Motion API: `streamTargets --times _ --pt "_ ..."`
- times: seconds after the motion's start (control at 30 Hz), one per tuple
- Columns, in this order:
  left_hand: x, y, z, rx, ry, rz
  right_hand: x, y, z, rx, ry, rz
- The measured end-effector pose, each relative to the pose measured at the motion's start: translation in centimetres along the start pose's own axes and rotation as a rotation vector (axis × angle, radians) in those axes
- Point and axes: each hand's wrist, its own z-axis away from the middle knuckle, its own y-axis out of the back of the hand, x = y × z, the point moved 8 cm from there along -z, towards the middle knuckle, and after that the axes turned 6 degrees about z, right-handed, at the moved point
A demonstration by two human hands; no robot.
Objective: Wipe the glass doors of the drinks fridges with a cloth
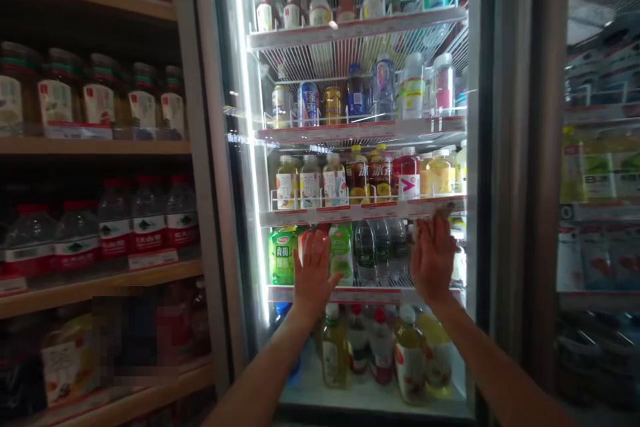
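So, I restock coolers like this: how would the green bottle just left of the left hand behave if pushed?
The green bottle looks full, so it is probably fairly heavy for its size. It stands tall and upright, so a high push might tip it. Its smooth plastic, likely chilled, may be slippery.

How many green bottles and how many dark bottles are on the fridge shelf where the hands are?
Green bottles: 2
Dark bottles: 3
Total: 5
The left hand may hide more.
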Motion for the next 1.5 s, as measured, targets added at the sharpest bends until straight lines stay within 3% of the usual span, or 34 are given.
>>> streamTargets --times 0.07,0.17,0.23,0.3,0.43,0.5,0.57,0.67,0.77,0.83,0.97,1.03,1.07,1.17,1.23,1.3,1.37,1.5 --pt "0.0 -0.1 0.0 -0.011 0.013 0.006 -0.6 -0.2 0.1 -0.004 -0.022 -0.004" --pt "0.0 0.1 -0.1 -0.021 0.014 -0.001 -5.0 -1.6 1.7 -0.155 0.174 -0.087" --pt "0.1 0.3 -0.1 -0.016 0.001 -0.004 -6.6 -2.0 2.5 -0.229 0.278 -0.122" --pt "0.2 0.4 -0.1 -0.013 -0.013 -0.002 -5.3 -1.7 2.0 -0.198 0.229 -0.103" --pt "0.2 0.3 0.0 -0.011 -0.003 0.022 -1.7 -0.7 0.1 -0.031 -0.028 -0.037" --pt "0.2 0.4 0.0 0.018 0.002 0.04 -3.3 -1.2 0.2 -0.057 0.006 -0.081" --pt "0.5 1.0 -0.1 0.082 -0.006 0.063 -6.4 -2.1 1.0 -0.163 0.111 -0.165" --pt "2.4 1.8 -0.3 0.171 -0.11 0.164 -9.1 -2.7 2.2 -0.3 0.149 -0.316" --pt "6.3 1.1 -1.3 0.139 -0.256 0.273 -8.1 -2.0 2.2 -0.298 0.063 -0.513" --pt "8.8 0.3 -2.7 0.145 -0.258 0.254 -6.0 -1.4 1.7 -0.265 -0.007 -0.586" --pt "12.2 -0.4 -5.8 0.262 -0.277 0.132 -1.0 -0.5 0.4 -0.11 -0.057 -0.382" --pt "11.6 -0.2 -6.1 0.29 -0.334 0.099 0.8 -0.3 0.2 -0.07 0.012 -0.223" --pt "10.3 0.1 -5.8 0.297 -0.344 0.089 1.3 -0.5 0.3 -0.08 0.066 -0.163" --pt "3.0 1.9 -3.9 0.348 -0.231 0.056 2.0 -0.9 1.0 -0.149 0.195 -0.084" --pt "-2.7 3.2 -2.7 0.396 -0.04 0.033 1.9 -0.9 1.2 -0.157 0.187 -0.076" --pt "-6.1 3.9 -2.0 0.446 0.139 0.035 1.4 -1.0 1.2 -0.136 0.141 -0.067" --pt "-5.4 3.8 -2.2 0.46 0.164 0.056 0.7 -1.1 0.9 -0.101 0.102 -0.063" --pt "3.5 1.7 -3.9 0.377 -0.177 0.099 -0.9 -1.9 0.3 -0.107 0.148 -0.102"
